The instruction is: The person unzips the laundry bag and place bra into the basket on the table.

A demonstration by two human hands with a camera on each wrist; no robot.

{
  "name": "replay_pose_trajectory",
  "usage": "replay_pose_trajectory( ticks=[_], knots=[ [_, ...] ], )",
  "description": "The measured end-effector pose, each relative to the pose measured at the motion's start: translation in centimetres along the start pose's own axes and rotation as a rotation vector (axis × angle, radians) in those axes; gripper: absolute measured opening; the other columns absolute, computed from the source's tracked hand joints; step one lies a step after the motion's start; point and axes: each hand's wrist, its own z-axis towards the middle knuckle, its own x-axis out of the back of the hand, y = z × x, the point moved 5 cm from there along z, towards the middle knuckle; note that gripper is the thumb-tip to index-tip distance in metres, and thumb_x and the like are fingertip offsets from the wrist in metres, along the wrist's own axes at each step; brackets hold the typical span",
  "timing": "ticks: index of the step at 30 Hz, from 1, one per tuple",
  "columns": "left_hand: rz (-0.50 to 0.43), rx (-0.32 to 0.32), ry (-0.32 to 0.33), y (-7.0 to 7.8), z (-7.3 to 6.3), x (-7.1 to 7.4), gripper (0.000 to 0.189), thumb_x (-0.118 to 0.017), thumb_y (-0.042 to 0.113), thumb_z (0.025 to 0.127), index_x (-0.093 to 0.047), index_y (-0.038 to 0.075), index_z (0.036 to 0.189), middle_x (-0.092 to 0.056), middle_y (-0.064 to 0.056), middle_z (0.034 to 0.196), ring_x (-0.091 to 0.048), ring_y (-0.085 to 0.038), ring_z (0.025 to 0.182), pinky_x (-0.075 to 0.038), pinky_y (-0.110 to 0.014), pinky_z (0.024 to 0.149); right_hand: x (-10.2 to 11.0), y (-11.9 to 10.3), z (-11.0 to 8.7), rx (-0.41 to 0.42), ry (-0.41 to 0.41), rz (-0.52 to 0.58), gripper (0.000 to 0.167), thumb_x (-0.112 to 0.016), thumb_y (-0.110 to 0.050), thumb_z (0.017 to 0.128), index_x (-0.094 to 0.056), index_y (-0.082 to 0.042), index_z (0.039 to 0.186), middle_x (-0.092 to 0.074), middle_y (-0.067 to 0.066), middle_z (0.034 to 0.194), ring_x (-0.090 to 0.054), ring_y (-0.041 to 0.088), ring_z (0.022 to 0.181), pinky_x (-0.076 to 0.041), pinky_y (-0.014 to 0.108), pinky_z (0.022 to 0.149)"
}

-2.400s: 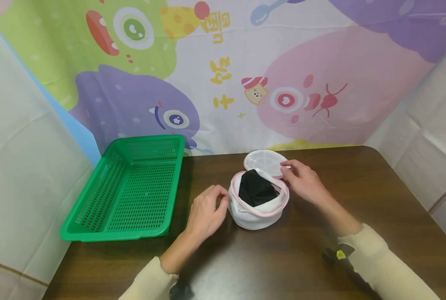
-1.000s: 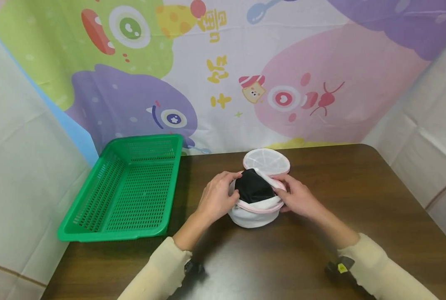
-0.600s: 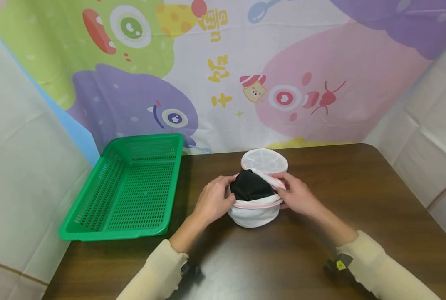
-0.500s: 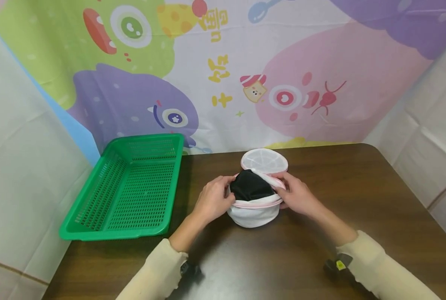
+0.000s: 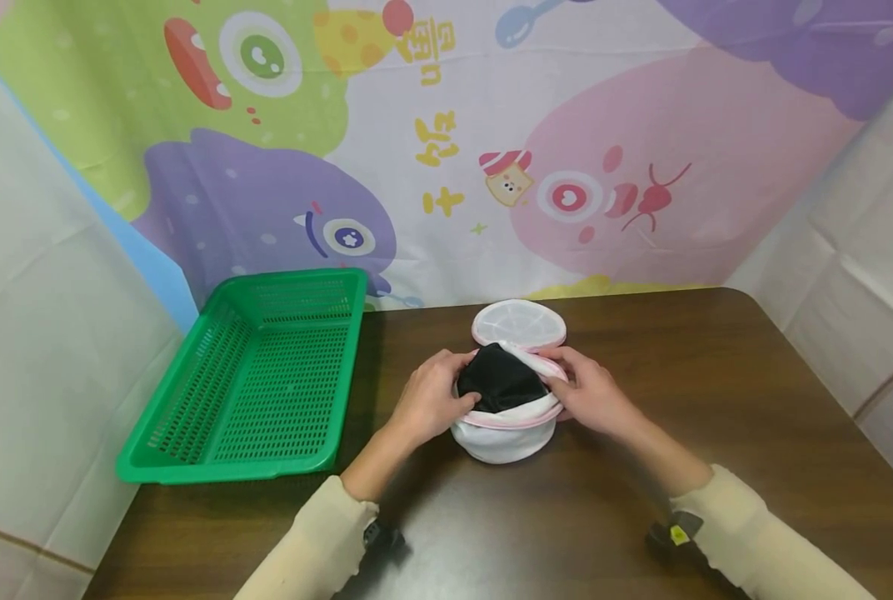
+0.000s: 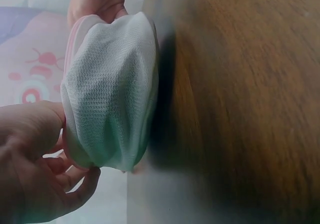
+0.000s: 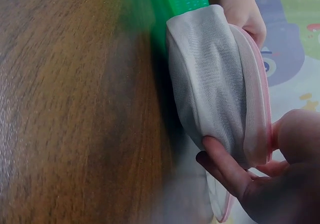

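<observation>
A round white mesh laundry bag (image 5: 502,443) with pink trim is at the middle of the table, its mouth open. Its round lid (image 5: 519,323) is folded back behind it. Black cloth (image 5: 499,382) fills the opening. My left hand (image 5: 427,398) grips the bag's left rim, thumb inside against the black cloth. On the right side, my right hand (image 5: 592,393) pinches the rim between thumb and fingers. The left wrist view shows the bag's mesh side wall (image 6: 107,88) creased, with fingers curled at its edge. In the right wrist view, fingers (image 7: 225,164) press under the bag's side.
A green perforated plastic basket (image 5: 341,367) stands on the left of the brown wooden table (image 5: 641,533). Behind the table hangs a cartoon-printed cloth (image 5: 454,250). White panels (image 5: 34,333) flank both sides.
Earlier, my right hand was at the lid and my left beside the bag; both then took hold of the rim. Since half a second ago, bag and lid have shifted slightly left and nearer.
</observation>
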Motion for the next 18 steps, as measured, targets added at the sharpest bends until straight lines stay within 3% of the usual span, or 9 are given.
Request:
replay_pose_trajectory(
  ticks=[2,8,11,15,18],
  knots=[
    [0.032,-0.024,0.012,-1.5,0.6,-1.3,0.052,-0.089,0.018,0.092,-0.076,0.006,0.140,-0.078,-0.013,0.121,-0.070,-0.030,0.105,-0.061,-0.049,0.094,0.0,0.0,0.0,0.001,0.000,-0.003,0.052,-0.064,-0.006,0.110,-0.053,0.000,0.160,-0.066,0.036,0.144,-0.074,0.021,0.083,-0.071,0.041,0.070],
    [0.049,0.001,0.001,-3.5,1.5,-3.3,0.053,-0.091,0.024,0.092,-0.075,0.008,0.140,-0.081,-0.013,0.135,-0.073,-0.035,0.123,-0.062,-0.057,0.107,0.0,0.0,0.0,0.001,0.003,-0.009,0.051,-0.063,-0.006,0.110,-0.053,-0.001,0.160,-0.066,0.035,0.143,-0.073,0.020,0.080,-0.070,0.040,0.069],
    [0.072,0.006,0.011,-4.3,1.8,-4.1,0.053,-0.092,0.026,0.091,-0.076,0.009,0.139,-0.081,-0.012,0.135,-0.073,-0.034,0.121,-0.062,-0.056,0.105,-0.1,0.0,0.0,-0.002,0.004,-0.005,0.051,-0.063,-0.006,0.110,-0.054,-0.001,0.160,-0.066,0.035,0.143,-0.073,0.021,0.081,-0.070,0.040,0.068],
    [0.118,0.003,-0.009,-3.8,1.6,-4.0,0.051,-0.091,0.026,0.092,-0.077,0.005,0.136,-0.082,-0.014,0.131,-0.073,-0.034,0.118,-0.063,-0.054,0.101,-0.1,-0.1,-0.1,-0.004,0.007,-0.011,0.051,-0.063,-0.007,0.111,-0.054,-0.002,0.160,-0.065,0.034,0.144,-0.073,0.021,0.082,-0.070,0.039,0.069],
    [0.099,0.019,-0.047,-1.8,0.8,-2.6,0.048,-0.089,0.022,0.093,-0.077,0.001,0.134,-0.081,-0.019,0.127,-0.073,-0.037,0.116,-0.063,-0.055,0.101,-0.2,-0.1,-0.2,-0.007,0.016,-0.018,0.050,-0.065,-0.008,0.110,-0.054,-0.001,0.159,-0.067,0.033,0.141,-0.072,0.020,0.081,-0.070,0.038,0.068]
  ],
)
